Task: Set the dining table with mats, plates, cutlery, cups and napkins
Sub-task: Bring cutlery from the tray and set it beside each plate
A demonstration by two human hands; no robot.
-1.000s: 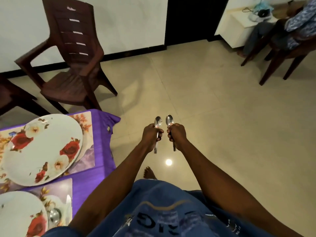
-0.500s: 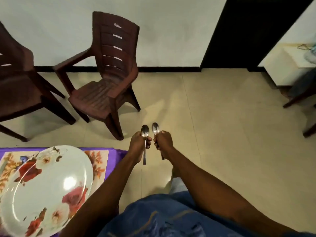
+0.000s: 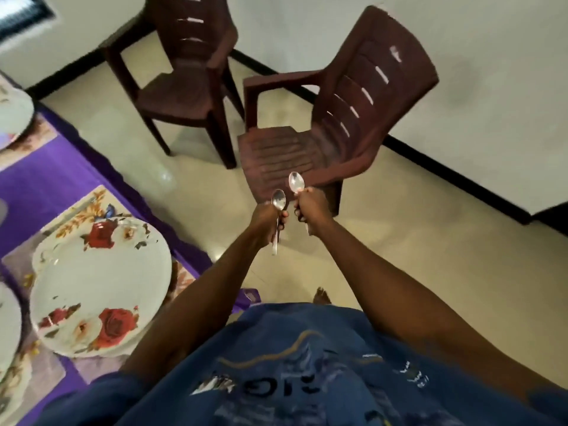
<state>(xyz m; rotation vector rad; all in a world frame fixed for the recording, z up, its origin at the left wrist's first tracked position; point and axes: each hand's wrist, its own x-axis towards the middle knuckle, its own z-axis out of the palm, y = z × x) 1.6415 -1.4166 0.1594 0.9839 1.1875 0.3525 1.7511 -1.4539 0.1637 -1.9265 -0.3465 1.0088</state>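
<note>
Left hand point(image 3: 266, 218) and right hand point(image 3: 310, 207), fingers curled round one spoon each, bowls up, handles down, over the floor; nearest plate point(image 3: 98, 290) on the surface lower left, nearer the left hand

Home dining room, plastic chairs point(image 3: 322, 118), purple-clothed table point(image 3: 40, 186), floral plates point(image 3: 98, 287)

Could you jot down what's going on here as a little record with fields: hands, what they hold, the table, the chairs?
left hand: grips left spoon, bowl up
right hand: grips right spoon, bowl up
where the hands are: over the floor, beside the table
table: purple cloth, floral mat with a rose plate on it
chairs: two brown plastic chairs near the wall
cups, napkins: none in view
</note>
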